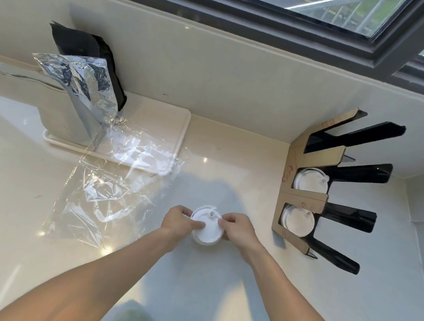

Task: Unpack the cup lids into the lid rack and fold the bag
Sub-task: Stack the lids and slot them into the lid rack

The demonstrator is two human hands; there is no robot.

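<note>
A small stack of white cup lids (206, 227) sits at the near centre of the pale countertop (9, 185), held between both hands; the lids are round and white plastic, with a raised sip spout near the far edge of the top one. The left hand (179, 221) grips the stack's left side, thumb laid across the top lid; the right hand (237, 228) pinches the right rim with curled fingers. The lid rack (309, 202), brown cardboard with black dividers, stands at the right against the wall; two of its near slots each hold white lids (311, 179), while the far slots show no lids. The clear plastic bag (108, 186) lies crumpled and flat to the left of the hands, its far end overlapping a cream tray (157, 113); a silver foil pouch (84, 86) and a black pouch (85, 45) stand on the tray at far left.
</note>
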